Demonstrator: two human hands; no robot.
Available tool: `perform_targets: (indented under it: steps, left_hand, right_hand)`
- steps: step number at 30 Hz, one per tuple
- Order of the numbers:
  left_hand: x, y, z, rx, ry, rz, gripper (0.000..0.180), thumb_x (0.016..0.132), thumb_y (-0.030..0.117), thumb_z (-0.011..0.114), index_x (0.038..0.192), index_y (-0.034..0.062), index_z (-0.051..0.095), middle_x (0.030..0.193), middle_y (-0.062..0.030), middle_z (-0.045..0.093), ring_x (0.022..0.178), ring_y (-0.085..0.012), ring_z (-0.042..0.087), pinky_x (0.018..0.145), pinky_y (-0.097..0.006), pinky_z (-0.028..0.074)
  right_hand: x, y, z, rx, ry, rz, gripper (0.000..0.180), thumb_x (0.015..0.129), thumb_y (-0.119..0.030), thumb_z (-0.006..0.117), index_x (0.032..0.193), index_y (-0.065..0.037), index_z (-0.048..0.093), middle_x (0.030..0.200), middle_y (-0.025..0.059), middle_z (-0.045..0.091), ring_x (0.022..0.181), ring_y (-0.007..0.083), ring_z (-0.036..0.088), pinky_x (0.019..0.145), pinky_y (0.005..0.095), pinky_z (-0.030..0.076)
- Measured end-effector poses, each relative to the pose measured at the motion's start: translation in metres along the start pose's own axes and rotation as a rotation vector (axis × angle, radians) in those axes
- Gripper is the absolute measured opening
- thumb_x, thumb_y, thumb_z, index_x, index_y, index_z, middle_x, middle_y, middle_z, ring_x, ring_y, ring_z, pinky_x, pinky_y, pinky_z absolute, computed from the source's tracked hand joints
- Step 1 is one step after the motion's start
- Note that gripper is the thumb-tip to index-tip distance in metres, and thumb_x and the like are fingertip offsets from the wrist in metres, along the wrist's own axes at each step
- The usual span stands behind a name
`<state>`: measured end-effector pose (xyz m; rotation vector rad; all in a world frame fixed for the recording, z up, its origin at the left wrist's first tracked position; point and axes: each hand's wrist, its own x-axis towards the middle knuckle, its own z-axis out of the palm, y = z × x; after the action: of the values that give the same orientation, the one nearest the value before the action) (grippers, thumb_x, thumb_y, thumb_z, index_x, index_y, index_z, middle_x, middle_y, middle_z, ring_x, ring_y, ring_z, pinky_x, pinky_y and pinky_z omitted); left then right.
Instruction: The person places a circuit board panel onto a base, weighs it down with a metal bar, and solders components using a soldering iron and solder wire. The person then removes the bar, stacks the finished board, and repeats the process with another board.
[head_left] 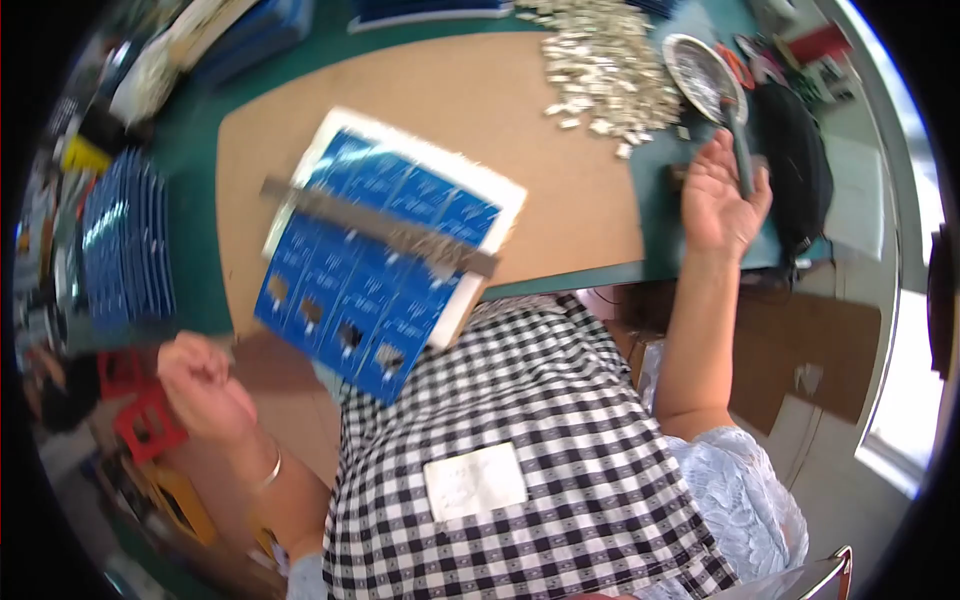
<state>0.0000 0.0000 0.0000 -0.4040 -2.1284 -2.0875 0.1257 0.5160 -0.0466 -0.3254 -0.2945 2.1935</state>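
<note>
1. Hands well apart: left hand [205,385] curled, left of the blue sheet [345,285], contents unclear; right hand [718,205] palm-up, loosely spread right of the sheet, a grey handle [743,165] between thumb and fingers.
2. Blue sheet lies tilted on a white pad [508,208], a metal ruler [370,220] across it.
3. Under both: brown board [580,210].
4. Beyond the sheet, rightward: small pale pieces [605,70].

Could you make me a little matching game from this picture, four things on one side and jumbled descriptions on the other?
Things:
1. Metal bar
2. Apron
3. Pale pieces
4. Right hand

Descriptions:
A. Palm showing
B. Black-and-white check
C. Lying across the blue board
D. Heaped together

Pairs: 1-C, 2-B, 3-D, 4-A
</note>
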Motion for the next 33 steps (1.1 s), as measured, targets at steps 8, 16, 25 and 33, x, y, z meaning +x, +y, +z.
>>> perform_targets:
  steps: [8, 16, 25, 33]
  left_hand:
    - [-0.050, -0.018, 0.027, 0.119, -0.081, -0.473, 0.039, 0.102, 0.034, 0.034, 0.086, 0.0067, 0.057, 0.070, -0.0019, 0.058, 0.051, -0.0007, 0.034, 0.045, -0.016, 0.027]
    - [-0.064, -0.012, 0.075, -0.370, -0.291, -0.870, 0.030, 0.096, 0.029, 0.053, 0.107, 0.0021, 0.059, 0.071, 0.0032, 0.055, 0.055, -0.0031, 0.046, 0.048, -0.019, 0.037]
    - [-0.058, -0.001, 0.044, -0.622, -0.188, -0.574, 0.024, 0.095, 0.020, 0.052, 0.109, 0.0011, 0.058, 0.107, -0.0112, 0.061, 0.096, -0.0227, 0.063, 0.082, -0.037, 0.054]
    - [0.061, 0.050, -0.117, 0.822, 0.507, 0.220, 0.025, 0.096, 0.026, 0.051, 0.110, 0.0125, 0.066, 0.081, -0.0056, 0.069, 0.060, -0.0135, 0.057, 0.054, -0.030, 0.045]
  right_hand:
    - [-0.073, 0.095, 0.072, -1.237, -0.849, 0.190, 0.036, 0.093, -0.029, 0.049, 0.122, -0.008, 0.051, 0.080, 0.0039, 0.056, 0.070, 0.0170, 0.052, 0.069, 0.0311, 0.044]
    - [-0.103, 0.184, 0.120, -2.062, -1.814, -0.367, 0.049, 0.084, -0.026, 0.061, 0.130, -0.017, 0.048, 0.089, 0.0106, 0.065, 0.075, 0.0278, 0.063, 0.070, 0.0396, 0.048]
    - [-0.057, 0.138, 0.114, -1.653, -1.036, 0.104, 0.051, 0.087, 0.001, 0.053, 0.137, -0.007, 0.046, 0.079, 0.0017, 0.058, 0.068, 0.0057, 0.048, 0.061, 0.0197, 0.040]
    - [-0.031, 0.089, 0.064, -2.099, -1.030, -0.070, 0.053, 0.084, -0.005, 0.057, 0.136, -0.006, 0.046, 0.076, -0.0001, 0.056, 0.064, 0.0071, 0.044, 0.058, 0.0220, 0.038]
